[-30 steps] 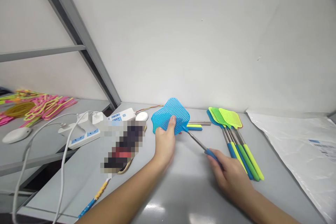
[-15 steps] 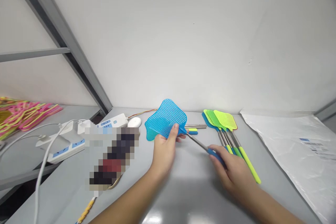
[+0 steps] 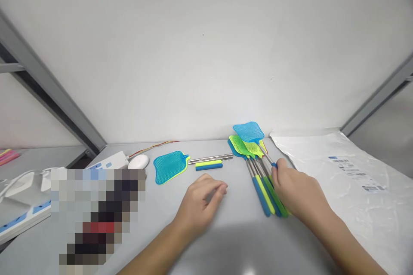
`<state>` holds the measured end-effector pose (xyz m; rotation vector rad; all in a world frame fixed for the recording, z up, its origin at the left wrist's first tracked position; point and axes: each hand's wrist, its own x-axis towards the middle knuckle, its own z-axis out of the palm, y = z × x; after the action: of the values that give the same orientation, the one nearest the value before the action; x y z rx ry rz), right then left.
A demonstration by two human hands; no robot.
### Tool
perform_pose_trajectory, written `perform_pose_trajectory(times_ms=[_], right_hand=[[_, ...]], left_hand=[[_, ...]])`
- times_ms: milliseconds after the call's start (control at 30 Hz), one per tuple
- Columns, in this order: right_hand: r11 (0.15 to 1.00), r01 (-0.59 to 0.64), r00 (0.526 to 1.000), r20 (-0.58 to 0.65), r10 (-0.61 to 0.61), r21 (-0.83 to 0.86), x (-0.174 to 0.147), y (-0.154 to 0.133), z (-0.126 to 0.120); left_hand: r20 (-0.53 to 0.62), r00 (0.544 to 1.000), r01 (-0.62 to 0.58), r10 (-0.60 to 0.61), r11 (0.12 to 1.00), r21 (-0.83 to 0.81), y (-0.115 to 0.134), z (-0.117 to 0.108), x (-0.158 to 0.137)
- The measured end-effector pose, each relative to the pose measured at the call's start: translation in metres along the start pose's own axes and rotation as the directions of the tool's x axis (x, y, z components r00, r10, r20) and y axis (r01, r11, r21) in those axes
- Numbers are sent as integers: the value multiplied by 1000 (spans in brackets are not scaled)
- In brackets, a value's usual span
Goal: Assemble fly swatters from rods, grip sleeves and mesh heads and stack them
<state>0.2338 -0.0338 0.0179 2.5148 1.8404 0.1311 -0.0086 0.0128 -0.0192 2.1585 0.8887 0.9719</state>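
Blue mesh forms the head of a fly swatter (image 3: 249,132) that the right hand (image 3: 295,187) grasps, fingers wrapped around its grip just below the metal shaft. The head slants up and leftward, overlapping from this angle the fanned pile of swatters (image 3: 265,193) on the grey table (image 3: 238,232); whether it touches them I cannot tell. The left hand (image 3: 200,202) holds nothing visible, fingers loosely curled, thumb tip close to the index finger. Beyond it lie 2 loose heads (image 3: 171,167), blue over yellow-green, beside slim metal rods (image 3: 211,159) and 2 short grips (image 3: 209,166), 1 yellow-green and 1 blue. A white plastic bag (image 3: 309,150) spreads at the right.

To add the swatter neatly, it seems best to turn its shaft parallel with those below, bring the head down flat and gently, and loosen the fingers only once the grip rests. Mesh could snag or push the pile askew, so the free left hand might steady the lower handles
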Motion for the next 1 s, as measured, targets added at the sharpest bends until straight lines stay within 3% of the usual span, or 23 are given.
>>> perform_pose_trajectory(times_ms=[167, 367, 633, 800, 1000], right_hand=[[998, 36, 995, 91, -31, -53, 5, 9, 10], [993, 76, 991, 118, -65, -87, 5, 3, 19], [989, 99, 993, 68, -92, -112, 7, 8, 22], [979, 129, 990, -34, -136, -161, 5, 6, 20], [959, 185, 961, -164, -222, -214, 2, 2, 22]], left_hand=[[-95, 995, 26, -18, 996, 84, -10, -8, 5], [-104, 994, 57, -36, 977, 204, -18, -13, 9], [-123, 992, 56, -8, 918, 392, -22, -17, 13], [-185, 982, 130, -42, 859, 495, -28, -20, 14], [-139, 988, 137, -67, 793, 593, -30, -16, 11]])
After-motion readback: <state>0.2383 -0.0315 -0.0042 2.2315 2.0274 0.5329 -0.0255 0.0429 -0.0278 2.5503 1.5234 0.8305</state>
